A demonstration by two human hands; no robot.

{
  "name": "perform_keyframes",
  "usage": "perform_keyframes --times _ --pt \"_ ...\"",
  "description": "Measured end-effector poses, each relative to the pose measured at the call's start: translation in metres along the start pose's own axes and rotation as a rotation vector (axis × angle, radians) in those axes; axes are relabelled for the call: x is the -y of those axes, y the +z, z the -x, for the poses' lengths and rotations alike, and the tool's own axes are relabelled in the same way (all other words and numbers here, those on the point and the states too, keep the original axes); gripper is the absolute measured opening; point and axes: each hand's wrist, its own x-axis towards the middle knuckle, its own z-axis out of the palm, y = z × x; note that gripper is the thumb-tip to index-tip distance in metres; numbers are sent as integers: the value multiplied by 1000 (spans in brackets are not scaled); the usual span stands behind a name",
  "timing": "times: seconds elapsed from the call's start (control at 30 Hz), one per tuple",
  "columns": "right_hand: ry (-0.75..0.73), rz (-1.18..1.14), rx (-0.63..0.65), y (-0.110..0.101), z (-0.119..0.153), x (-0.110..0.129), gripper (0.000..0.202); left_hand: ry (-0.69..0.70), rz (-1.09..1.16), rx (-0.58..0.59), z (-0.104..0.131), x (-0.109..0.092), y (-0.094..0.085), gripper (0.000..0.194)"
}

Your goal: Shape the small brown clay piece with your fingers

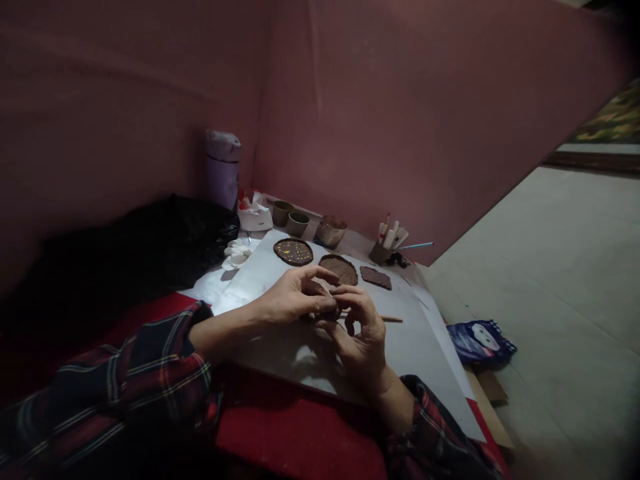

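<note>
My left hand (295,293) and my right hand (361,333) meet over the white board (420,360). Between their fingertips is a small dark lump (327,313), mostly hidden by the fingers. Just behind the hands lies a round brown disc (340,268) with a raised rim. To its left is another round disc (293,252) with yellow specks, and to its right a small brown rectangular slab (376,277). A thin wooden stick (393,319) pokes out beside my right hand.
Two small cups (299,224), a clear bowl (331,232) and a pot of pens (381,252) line the back. A purple bottle (223,170) and a black bag (150,247) are at left. A dark blue packet (480,341) sits right of the board.
</note>
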Motion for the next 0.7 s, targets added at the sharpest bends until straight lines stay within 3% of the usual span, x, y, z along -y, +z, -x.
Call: perform_keyframes --times 0.2,0.33,0.47,0.7 --pt "11 18 79 0 1 0 47 37 9 9 -1 3 -1 56" --pt "-39 59 103 -2 -2 2 33 41 23 15 -1 4 -1 62" --pt "-31 59 39 -3 -3 3 22 -1 -27 -26 -2 3 -1 64" --pt "4 38 -25 -2 -2 0 29 7 -4 44 -3 4 -2 54"
